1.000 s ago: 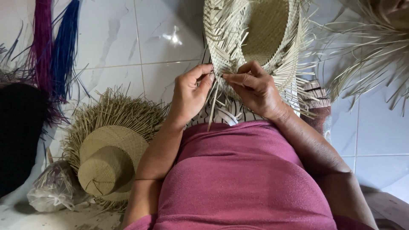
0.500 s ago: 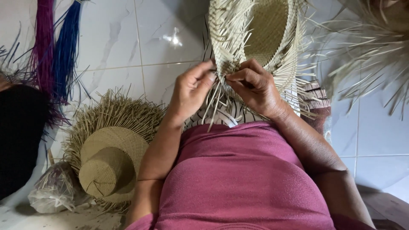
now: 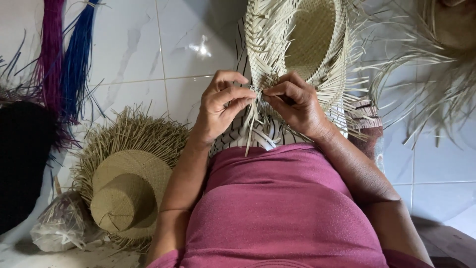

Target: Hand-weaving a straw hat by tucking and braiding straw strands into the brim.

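Note:
A half-woven straw hat (image 3: 302, 44) with loose pale strands fringing its brim is held up in front of me. My left hand (image 3: 223, 104) pinches strands at the brim's near edge, fingers curled around them. My right hand (image 3: 295, 101) grips the same edge from the other side, thumb and fingers closed on the straw. The two hands almost touch at the weave. Loose strand ends (image 3: 250, 126) hang down between them, over striped cloth on my lap.
A second straw hat (image 3: 126, 186) with an unfinished fringed brim lies on the tiled floor at lower left, beside a clear plastic bag (image 3: 59, 226). Purple and blue fibre bundles (image 3: 64, 59) and a black hat (image 3: 22, 159) lie at far left. More loose straw (image 3: 436, 64) spreads at upper right.
Both hands have stayed at the brim edge, fingers shifting slightly along the strands. The hat has moved a little to the right in view.

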